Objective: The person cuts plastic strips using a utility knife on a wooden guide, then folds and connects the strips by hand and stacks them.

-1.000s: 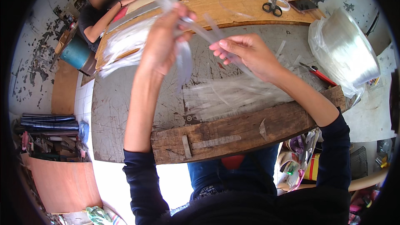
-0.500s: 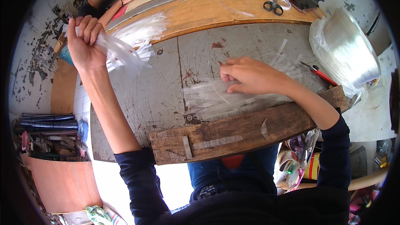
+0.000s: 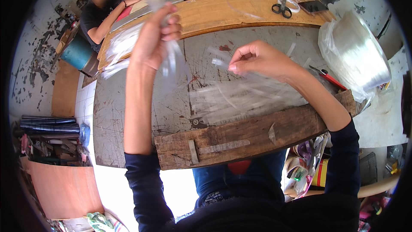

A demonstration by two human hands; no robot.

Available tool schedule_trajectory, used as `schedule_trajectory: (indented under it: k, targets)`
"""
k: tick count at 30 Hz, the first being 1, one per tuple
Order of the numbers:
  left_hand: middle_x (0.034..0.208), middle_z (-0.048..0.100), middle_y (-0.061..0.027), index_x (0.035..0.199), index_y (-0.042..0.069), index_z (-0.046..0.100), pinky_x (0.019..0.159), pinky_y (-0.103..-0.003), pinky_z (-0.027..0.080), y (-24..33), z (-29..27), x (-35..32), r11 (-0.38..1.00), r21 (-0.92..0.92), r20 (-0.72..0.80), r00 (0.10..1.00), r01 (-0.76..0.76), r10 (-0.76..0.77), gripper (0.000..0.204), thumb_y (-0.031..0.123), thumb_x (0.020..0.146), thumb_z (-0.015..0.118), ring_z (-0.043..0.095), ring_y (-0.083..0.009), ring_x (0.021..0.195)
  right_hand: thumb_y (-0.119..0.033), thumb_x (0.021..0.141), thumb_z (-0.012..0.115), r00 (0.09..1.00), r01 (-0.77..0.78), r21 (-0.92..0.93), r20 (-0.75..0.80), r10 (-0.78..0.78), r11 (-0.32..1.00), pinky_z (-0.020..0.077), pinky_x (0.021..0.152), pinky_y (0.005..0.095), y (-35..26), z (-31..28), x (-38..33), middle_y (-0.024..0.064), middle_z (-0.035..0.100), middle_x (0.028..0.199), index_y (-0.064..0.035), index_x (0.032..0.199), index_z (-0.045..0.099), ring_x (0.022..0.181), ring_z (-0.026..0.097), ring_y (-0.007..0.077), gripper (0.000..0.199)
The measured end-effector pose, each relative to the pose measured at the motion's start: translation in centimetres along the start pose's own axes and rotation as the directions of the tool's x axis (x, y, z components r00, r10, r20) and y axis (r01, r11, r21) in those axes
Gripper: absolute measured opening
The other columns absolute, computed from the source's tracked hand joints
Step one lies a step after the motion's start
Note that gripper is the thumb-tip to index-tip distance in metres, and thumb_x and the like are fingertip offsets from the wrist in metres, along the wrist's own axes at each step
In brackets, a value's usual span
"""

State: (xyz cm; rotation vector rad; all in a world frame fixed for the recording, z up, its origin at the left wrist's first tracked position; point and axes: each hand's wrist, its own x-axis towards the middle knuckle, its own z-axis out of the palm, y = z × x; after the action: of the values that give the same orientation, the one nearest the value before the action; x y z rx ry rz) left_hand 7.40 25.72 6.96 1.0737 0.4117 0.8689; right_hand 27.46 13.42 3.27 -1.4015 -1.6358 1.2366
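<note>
Plastic bundle (image 3: 172, 60) clenched in left hand (image 3: 155, 36)
One end drooped below — the right hand (image 3: 261, 62) pinched strips (image 3: 220, 63) jutting leftward.

Open table (image 3: 171, 116) lies between the left forearm (image 3: 139, 107) and strip pile (image 3: 240, 96); wooden plank (image 3: 244, 134) and plastic roll (image 3: 362, 49) obstruct near side and right.

— What colour would you call those strips (image 3: 249, 99)?
— Clear, milky white where they bunch. The tabletop (image 3: 111, 116) is grey, crisscrossed with dark scratches and flecked rusty red.
— And that plank (image 3: 292, 120)?
— Deep brown, streaky grain; the far board (image 3: 223, 13) is honey-orange.
— I like the teal drum (image 3: 77, 54), and the pale wall (image 3: 25, 73) blotched dark.
— And that bright red handle (image 3: 334, 81), those navy sleeves (image 3: 143, 176)
</note>
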Motion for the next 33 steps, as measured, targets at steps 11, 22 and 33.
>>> schedule_trajectory:
  k: [11, 22, 33]
  targets:
    - [0.079, 0.055, 0.0001, 0.09, 0.001, 0.061, 0.051, -0.014, 0.033, -4.2, 2.7, -0.7, 0.928, 0.371, 0.209, 0.971, 0.029, -0.114, 0.031, 0.031, 0.083, 0.059, 0.044, -0.0033, 0.066, -0.021, 0.081, 0.062, 0.94, 0.243, 0.431, -0.324, -0.102, 0.869, 0.047, 0.073, 0.023, -0.1, 0.2, 0.2, 0.0061, 0.061, 0.081, -0.0008, 0.089, 0.062, 0.076, 0.057, 0.0114, 0.022]
    - [0.067, 0.04, -0.0005, 0.072, 0.006, 0.042, 0.045, -0.017, 0.031, 3.3, -2.7, 0.2, 0.895, -0.263, 0.091, 0.915, -0.359, 0.394, 0.013, 0.01, 0.085, 0.04, 0.037, -0.0072, 0.062, -0.016, 0.086, 0.052, 0.989, -0.04, -0.337, -0.149, -0.011, 0.941, 0.0445, 0.044, 0.025, 0.8, 1.8, 0.1, 0.01, 0.06, 0.065, 0.0015, 0.088, 0.062, 0.051, 0.056, 0.0117, 0.02]
    - [0.059, 0.037, 0.0035, 0.075, 0.007, 0.042, 0.062, -0.023, 0.036, 6.9, -5.3, -1.4, 0.814, -0.51, 0.183, 0.89, -0.278, 0.418, 0.019, 0.013, 0.091, 0.035, 0.035, -0.0077, 0.059, -0.015, 0.077, 0.062, 0.974, 0.185, -0.661, 0.022, -0.227, 0.727, 0.0447, 0.062, 0.0312, 2.1, 2.6, 0.0, 0.0118, 0.058, 0.077, -0.0006, 0.076, 0.06, 0.07, 0.058, 0.0223, 0.015]
